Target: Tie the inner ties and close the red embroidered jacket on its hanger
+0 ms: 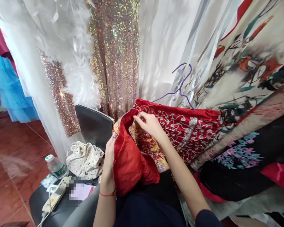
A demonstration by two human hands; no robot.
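Forearms extend from lower frame, converging on red embroidered garment (180,126) draped over lap, its collar end raised toward hanging rack. Left hand (109,157) clamped on folded red lining, bracing cloth from beneath; wrist upright. Right hand (150,123) pinched shut on collar edge beside purple hanger (180,90), wrist bent down. Black chair (94,126) alongside carries white bag (85,159).

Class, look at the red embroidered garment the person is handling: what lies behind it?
Behind the red embroidered garment rise a purple wire hanger, white sheer fabric and a sequined dress. The hanger's lower part is covered by the garment.
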